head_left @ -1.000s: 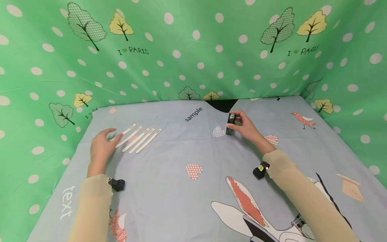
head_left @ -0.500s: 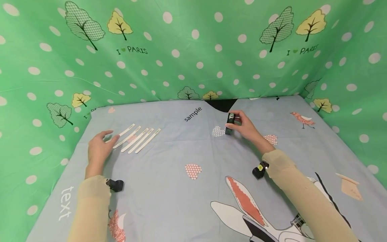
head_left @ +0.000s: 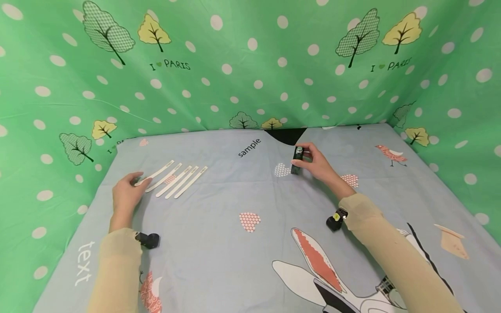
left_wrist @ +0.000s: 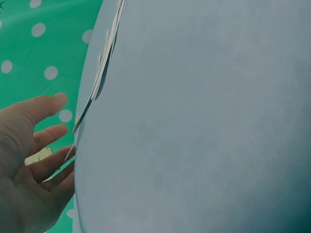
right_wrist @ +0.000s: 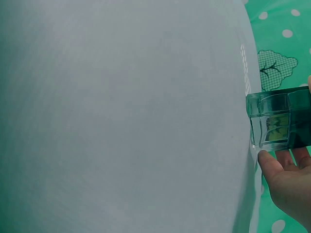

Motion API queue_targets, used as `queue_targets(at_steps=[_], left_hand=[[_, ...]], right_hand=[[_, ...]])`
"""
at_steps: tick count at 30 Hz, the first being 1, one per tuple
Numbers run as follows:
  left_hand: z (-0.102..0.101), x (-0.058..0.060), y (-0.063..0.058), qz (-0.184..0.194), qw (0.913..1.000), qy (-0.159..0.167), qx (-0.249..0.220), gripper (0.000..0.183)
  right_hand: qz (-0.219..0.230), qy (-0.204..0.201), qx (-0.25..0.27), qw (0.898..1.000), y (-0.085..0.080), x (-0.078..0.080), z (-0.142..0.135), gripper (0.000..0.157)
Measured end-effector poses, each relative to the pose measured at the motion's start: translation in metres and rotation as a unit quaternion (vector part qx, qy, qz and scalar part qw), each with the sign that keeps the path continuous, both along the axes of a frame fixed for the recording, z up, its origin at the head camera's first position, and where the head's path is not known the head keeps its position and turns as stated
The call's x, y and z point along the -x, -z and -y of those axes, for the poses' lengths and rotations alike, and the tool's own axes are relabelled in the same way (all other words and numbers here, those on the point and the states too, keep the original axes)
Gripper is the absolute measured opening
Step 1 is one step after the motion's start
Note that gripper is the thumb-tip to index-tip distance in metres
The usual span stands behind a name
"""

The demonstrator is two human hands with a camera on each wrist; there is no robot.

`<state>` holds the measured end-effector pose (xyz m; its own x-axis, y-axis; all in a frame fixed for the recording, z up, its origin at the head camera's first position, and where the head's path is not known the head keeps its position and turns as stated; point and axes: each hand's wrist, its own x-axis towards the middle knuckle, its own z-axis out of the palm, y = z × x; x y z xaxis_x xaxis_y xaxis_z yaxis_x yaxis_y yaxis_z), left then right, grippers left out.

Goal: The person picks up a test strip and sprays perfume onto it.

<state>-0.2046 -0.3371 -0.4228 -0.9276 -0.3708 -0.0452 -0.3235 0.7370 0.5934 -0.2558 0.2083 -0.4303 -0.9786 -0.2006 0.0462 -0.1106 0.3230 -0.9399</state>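
Note:
My left hand point(head_left: 127, 193) is at the lower-left end of the leftmost of several slim white paper strips point(head_left: 181, 182), which lie slanted side by side on the cloth with small print at their upper ends. In the left wrist view, the thumb and fingers of this hand are apart, with a strip end by the fingers; the other strips point(left_wrist: 104, 63) appear nearly edge-on. On the right, my right hand point(head_left: 318, 164) grips a dark green glass bottle point(head_left: 297, 160) with a silvery round top, like a perfume bottle. The right wrist view shows its clear, thick glass base point(right_wrist: 272, 121).
A blue-grey printed cloth point(head_left: 219, 248) with hearts, birds and a rabbit covers the table. Green polka-dot fabric point(head_left: 219, 65) hangs behind and at both sides. A black wrist camera sits under each forearm, the left one point(head_left: 148, 240) and the right one point(head_left: 335, 221).
My left hand has shifted slightly left and its thumb and forefinger are closer together. The right hand and bottle stay in place. The head view has turned a little.

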Motion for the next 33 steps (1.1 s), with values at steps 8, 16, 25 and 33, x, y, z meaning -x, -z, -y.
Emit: queue_targets(at_steps=[8,16,25,33], left_hand=[[0.008,-0.001,0.004,0.002,0.9987,-0.027,-0.043,0.057],[0.018,-0.001,0.009,0.018,0.9932,-0.064,-0.096,0.053],[0.026,0.004,0.011,0.005,0.9683,-0.089,-0.233,0.051],[0.03,0.003,0.014,0.005,0.954,-0.121,-0.274,0.015]], right_hand=[[0.004,-0.003,-0.004,1.0,-0.005,-0.003,0.003,0.06],[0.019,-0.004,-0.008,1.0,-0.017,-0.009,0.005,0.061],[-0.002,0.007,-0.019,1.0,0.0,0.001,-0.004,0.059],[-0.008,-0.001,-0.017,1.0,0.001,0.0,-0.001,0.059]])
